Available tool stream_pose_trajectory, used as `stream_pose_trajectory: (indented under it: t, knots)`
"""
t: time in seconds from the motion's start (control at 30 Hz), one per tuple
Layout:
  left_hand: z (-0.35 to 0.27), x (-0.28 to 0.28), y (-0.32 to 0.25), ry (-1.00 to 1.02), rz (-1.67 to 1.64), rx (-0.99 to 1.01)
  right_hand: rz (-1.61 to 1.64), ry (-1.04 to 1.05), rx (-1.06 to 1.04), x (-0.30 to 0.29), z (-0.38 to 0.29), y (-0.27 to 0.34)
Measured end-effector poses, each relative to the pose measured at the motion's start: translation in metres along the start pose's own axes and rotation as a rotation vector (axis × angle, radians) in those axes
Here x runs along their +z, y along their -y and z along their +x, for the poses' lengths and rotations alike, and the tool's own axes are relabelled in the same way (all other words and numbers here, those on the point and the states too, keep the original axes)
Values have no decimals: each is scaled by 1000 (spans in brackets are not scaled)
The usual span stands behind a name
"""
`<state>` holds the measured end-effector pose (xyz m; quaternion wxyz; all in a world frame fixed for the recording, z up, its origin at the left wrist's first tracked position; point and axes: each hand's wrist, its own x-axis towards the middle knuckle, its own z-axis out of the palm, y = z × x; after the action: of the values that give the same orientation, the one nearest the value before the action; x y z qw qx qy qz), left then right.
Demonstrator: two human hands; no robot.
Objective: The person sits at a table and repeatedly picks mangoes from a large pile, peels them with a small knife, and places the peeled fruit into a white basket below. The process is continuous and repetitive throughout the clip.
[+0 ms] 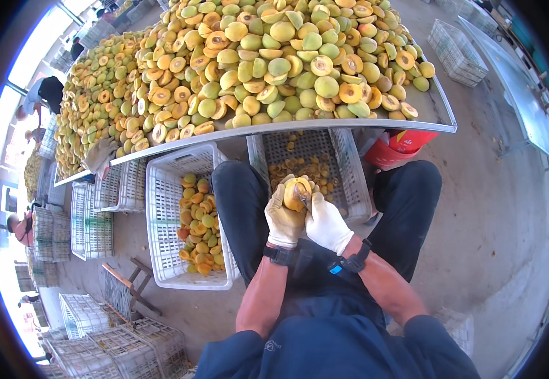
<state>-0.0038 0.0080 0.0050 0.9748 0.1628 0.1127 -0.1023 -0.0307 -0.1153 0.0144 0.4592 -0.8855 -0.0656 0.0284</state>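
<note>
My left hand (284, 215), in a yellowed white glove, holds a halved yellow stone fruit (296, 193) with its cut face up. My right hand (327, 222), in a white glove, grips a small metal tool (305, 201) whose end touches the brown stone area of that half. Both hands are above my lap, over the near end of a crate (352, 175) with small brown and orange pieces in its bottom. Left of my knee, a white plastic crate (153, 222) contains yellow and orange fruit pieces. A large heap of halved fruit (255, 61) covers the metal-edged table before me.
The table's metal rim (274, 129) runs across ahead of my knees. A red bucket (393, 150) stands under its right part. A glove (100, 154) lies at the table's left corner. Stacked crates (123, 348) and a folding stool (120, 289) are at the lower left. Several people are farther left.
</note>
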Motion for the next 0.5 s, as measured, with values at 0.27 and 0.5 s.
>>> stream_pose_trajectory:
  t: [0.27,0.5]
  knots:
    - [-3,-8,-2,36,83,-45,75,113,59,-8,-4,-5]
    - [-2,-10,-6,326,1317,269,-39,175,15,-25,-13,-17]
